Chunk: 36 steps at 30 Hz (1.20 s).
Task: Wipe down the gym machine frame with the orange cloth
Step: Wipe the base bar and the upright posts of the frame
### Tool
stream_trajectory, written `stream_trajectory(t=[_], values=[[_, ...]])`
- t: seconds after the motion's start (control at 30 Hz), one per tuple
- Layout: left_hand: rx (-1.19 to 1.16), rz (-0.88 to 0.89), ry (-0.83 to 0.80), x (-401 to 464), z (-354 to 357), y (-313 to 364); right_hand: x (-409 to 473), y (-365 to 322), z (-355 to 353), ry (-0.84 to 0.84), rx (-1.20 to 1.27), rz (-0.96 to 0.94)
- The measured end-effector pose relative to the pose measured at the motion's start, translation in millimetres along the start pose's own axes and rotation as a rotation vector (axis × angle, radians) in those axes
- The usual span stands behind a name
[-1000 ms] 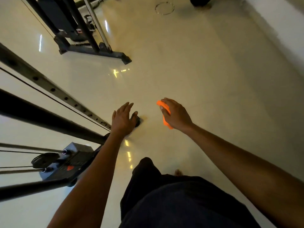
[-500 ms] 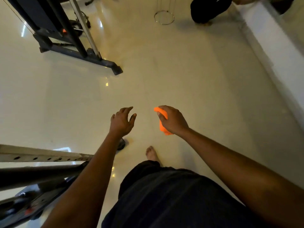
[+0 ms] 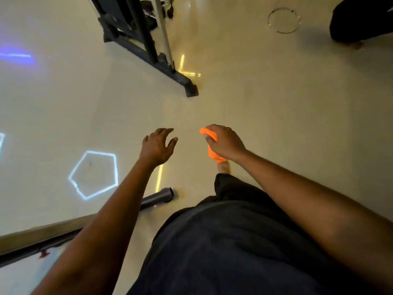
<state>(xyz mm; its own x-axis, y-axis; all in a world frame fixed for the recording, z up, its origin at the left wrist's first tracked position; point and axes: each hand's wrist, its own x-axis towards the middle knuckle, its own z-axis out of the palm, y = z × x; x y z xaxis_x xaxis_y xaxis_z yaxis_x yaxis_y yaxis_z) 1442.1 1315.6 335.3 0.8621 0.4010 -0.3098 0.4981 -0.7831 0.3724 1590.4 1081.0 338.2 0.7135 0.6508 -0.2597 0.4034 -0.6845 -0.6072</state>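
Gripping the bunched orange cloth [image 3: 212, 146], the right hand [image 3: 225, 142] hovers; left hand [image 3: 157, 145] fingers loosely spread.

1. A glossy cream tile floor [image 3: 265, 107] reflects ceiling lights.
2. A dark gym machine base bar [image 3: 161, 67] rests on it at upper centre.
3. A metal ring [image 3: 284, 20] lies beyond.
4. A grey tube end [image 3: 159, 196] lies nearer.

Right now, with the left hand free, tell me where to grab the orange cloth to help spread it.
Take the loose tail of the orange cloth that hangs below the right hand, probably coming from the left and below. The upper end is bunched under the right hand's fingers; the left hand hovers beside it, holding nothing.
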Motion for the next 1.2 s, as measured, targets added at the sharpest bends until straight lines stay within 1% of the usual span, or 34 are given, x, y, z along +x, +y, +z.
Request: stream_trajectory(t=[0.13, 0.3, 0.47, 0.63, 0.8, 0.93, 1.07, 1.2], values=[[-0.081, -0.260, 0.043, 23.2, -40.7, -23.1, 109.6, -44.4, -18.6, -0.131, -0.020, -0.142], [-0.210, -0.559, 0.165, 39.2, -84.8, -49.5, 217.7, -126.6, -17.0, -0.338, -0.095, -0.385], [-0.379, -0.783, 0.375, 42.0, -102.8, -101.4, 292.7, -226.6, 22.8, -0.532, -0.181, -0.639], [-0.609, -0.904, 0.555, 48.7, -123.5, -170.1, 350.0, -330.1, 77.9, -0.635, -0.274, -0.812], [-0.655, -1.047, 0.705, 42.6, -167.7, -236.8, 382.9, -440.9, 125.6, -0.746, -0.343, -1.010], [-0.662, -1.195, 0.796, 16.0, -200.4, -271.0, 387.7, -535.2, 170.5, -0.840, -0.324, -1.176], [-0.654, -1.432, 0.931, -24.7, -231.8, -286.9, 363.7, -631.7, 219.8, -0.999, -0.285, -1.342], [-0.583, -1.697, 1.144, -64.6, -276.3, -286.8, 320.3, -726.3, 253.4, -1.180, -0.247, -1.620]])
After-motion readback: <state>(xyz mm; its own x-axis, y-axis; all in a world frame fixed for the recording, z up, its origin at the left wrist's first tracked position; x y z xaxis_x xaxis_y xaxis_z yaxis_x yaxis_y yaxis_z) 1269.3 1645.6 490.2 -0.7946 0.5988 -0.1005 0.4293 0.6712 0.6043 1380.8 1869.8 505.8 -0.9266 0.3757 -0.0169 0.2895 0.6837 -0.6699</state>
